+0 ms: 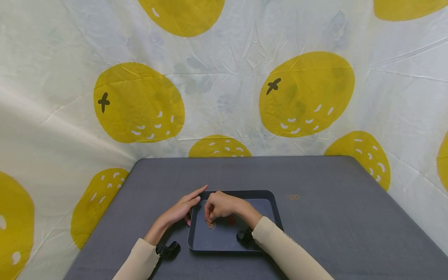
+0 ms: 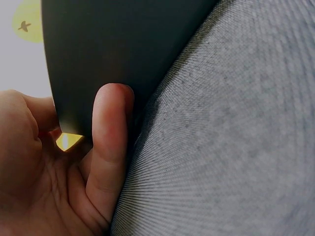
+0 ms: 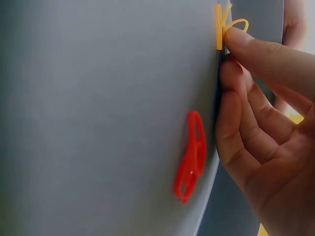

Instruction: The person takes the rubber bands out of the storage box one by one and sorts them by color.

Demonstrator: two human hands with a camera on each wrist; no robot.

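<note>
My right hand [image 1: 221, 205] is over the left part of a dark tray [image 1: 224, 247], its fingertips close to the tray floor. In the right wrist view its thumb and finger pinch a thin orange-yellow rubber band [image 3: 239, 22], beside another orange-yellow band [image 3: 219, 29] at the tray floor. A twisted red rubber band [image 3: 190, 157] lies on the tray nearer the wrist. At the tray's left side is my left hand [image 1: 179, 210], fingers mostly extended. One straight finger [image 2: 110, 128] rests against the outer wall, as the left wrist view shows.
Two orange rubber bands [image 1: 294, 197] lie side by side on the grey cloth-covered table [image 1: 325, 217], right of the tray. Behind the table hangs a pale curtain [image 1: 224, 97] with large yellow fruit prints. Dark wrist cameras [image 1: 169, 249] are worn on both wrists.
</note>
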